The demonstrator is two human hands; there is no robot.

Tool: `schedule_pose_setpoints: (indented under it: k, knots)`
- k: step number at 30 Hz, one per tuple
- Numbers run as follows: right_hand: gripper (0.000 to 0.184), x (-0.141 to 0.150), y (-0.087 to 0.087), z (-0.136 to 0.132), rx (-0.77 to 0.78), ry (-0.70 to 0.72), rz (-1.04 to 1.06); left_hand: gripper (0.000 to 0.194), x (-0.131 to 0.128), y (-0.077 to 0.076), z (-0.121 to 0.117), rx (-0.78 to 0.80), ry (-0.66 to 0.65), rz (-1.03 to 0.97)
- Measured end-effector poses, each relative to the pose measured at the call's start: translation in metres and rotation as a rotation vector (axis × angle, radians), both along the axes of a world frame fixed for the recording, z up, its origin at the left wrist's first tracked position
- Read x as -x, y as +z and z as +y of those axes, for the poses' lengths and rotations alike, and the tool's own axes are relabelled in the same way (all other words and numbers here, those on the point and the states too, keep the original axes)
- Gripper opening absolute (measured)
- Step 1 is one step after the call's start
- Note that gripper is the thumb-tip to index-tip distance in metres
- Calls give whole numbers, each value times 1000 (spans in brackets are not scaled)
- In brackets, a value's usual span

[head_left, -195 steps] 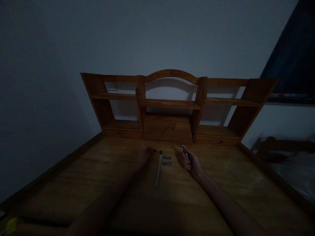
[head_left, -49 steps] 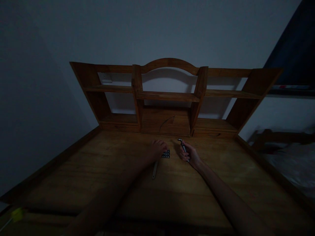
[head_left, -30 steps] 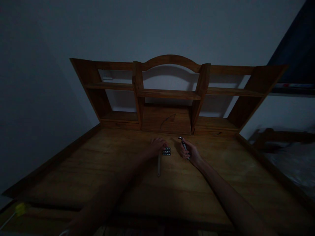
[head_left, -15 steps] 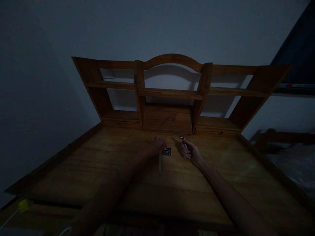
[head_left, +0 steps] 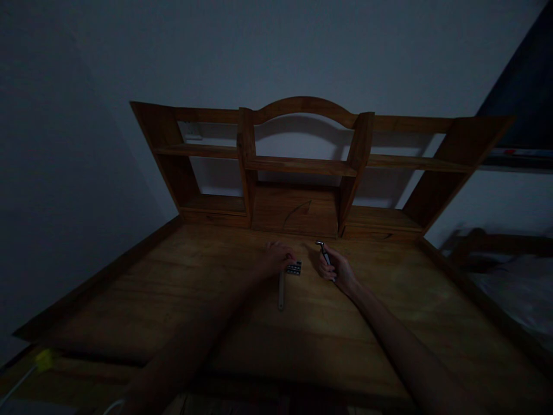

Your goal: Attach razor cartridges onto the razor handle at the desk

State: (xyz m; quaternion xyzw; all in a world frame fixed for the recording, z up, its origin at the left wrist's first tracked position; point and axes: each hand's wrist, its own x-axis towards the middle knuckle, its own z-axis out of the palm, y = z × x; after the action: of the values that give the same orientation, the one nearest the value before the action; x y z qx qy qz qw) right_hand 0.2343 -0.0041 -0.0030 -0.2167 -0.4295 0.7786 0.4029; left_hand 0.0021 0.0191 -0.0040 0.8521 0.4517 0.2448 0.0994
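Head view: you've got the broad brown wooden desktop (head_left: 129, 300) below, hands apart. Your R hand (head_left: 343, 273) is wrapped round a slim dark-handled tool w/ a hooked silvery head (head_left: 326, 255), shaft slanting far-L to near-R. Your L hand (head_left: 276, 259) is palm-down, fingers bent; can't tell if they're pinching anything. Long pale flat strip (head_left: 281, 293) runs near-to-far, far end hidden under L hand. And the small dark rectangular block w/ silvery rows (head_left: 295, 269): on the desktop btwn the hands, just R of the strip, at L fingertips; L's clearly nearer, R's well off.
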Motion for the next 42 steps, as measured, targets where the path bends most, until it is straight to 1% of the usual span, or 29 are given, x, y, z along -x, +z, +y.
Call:
schedule_pose_setpoints:
  k: [3,6,8,11,12,14,16,19,22,25,27,31,34,36,39,42]
  knots:
    - [41,0,-1,1,3,-20,-6,12,-2,-1,2,-6,9,-119]
    - [41,0,0,0,8,-6,-7,19,-2,0,3,54,14,-354]
    - [41,0,1,0,5,-1,-5,25,-3,2,3,182,21,-561]
    - [41,1,3,-2,7,-21,-17,33,-4,2,2,452,35,-849]
    - [41,1,4,-2,10,-27,-23,35,-4,2,1,520,40,-927]
    - [41,1,5,-2,16,-30,-34,39,-5,1,-1,609,33,-1057]
    - [40,1,5,-2,18,-29,-41,42,-6,1,-3,675,-4,-1172]
    - [40,1,5,-2,12,-24,-43,45,-8,3,-5,758,-67,-1281]
    - [41,1,4,-2,5,-19,-38,39,-12,4,-7,800,-117,-1327]
    - [41,0,3,-2,0,-21,-40,33,-15,6,-10,836,-136,-1381]
    - [41,0,3,-2,3,-20,-46,32,-16,6,-13,860,-145,-1382]
    - [41,0,2,-1,-2,-24,-44,32,-18,11,-20,890,-147,-1287]
    - [41,0,1,-1,-3,-20,-43,35,-19,15,-24,854,-118,-1176]
    - [41,0,0,0,4,-24,-49,37,-19,16,-24,803,-86,-1091]
    - [42,0,0,1,11,-22,-52,41,-17,14,-21,724,-57,-1002]
    - [45,0,0,0,16,-25,-41,45,-13,9,-16,704,-121,-962]
